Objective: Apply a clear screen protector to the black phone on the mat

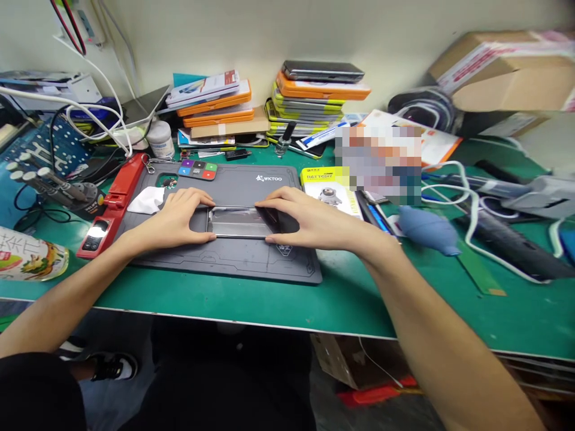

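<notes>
Across the green tabletop [350,311], stacked boxes [314,99] stand behind a gray mat [224,263], a red holder [117,190] lies along its left and a battery box [330,193] by its right edge. Over the mat, the left hand [182,216] and right hand [299,218] hold opposite ends of a phone-like slab [238,223], near a white cloth [147,200].

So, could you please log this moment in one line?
left hand: grips smartphone, left end; right hand: right end; beneath: WKTOO mat

phone [240,222]: silvery grey | mat [233,258]: dark grey, line-patterned | tabletop [269,306]: green | blower [427,230]: blue
</notes>
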Motion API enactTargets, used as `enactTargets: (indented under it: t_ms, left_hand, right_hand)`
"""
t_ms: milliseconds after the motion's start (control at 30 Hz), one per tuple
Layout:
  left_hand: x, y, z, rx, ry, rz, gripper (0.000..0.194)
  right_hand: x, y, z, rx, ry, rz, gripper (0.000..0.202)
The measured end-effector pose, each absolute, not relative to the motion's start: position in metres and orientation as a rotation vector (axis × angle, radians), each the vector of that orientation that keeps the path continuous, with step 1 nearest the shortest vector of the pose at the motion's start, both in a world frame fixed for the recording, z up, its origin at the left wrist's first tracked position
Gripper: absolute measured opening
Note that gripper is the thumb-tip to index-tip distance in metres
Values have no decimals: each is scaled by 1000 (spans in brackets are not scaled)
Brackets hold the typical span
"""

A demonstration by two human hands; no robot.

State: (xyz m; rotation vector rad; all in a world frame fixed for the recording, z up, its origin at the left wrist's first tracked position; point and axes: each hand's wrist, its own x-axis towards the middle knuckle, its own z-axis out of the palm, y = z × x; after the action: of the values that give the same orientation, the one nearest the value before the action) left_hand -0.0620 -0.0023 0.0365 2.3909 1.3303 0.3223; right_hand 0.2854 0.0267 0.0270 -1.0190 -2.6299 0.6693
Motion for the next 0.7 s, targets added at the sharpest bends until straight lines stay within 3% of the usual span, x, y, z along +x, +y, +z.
enactTargets:
  t_ms: [333,700]
  left_hand:
    - [-63,2,35,2428,1296,313,77]
    - [-66,2,36,2395,1291,359,73]
  right_hand:
    - [283,26,24,-1007,-2609,605,71]
    - [278,21,23,-971,-2604,620,70]
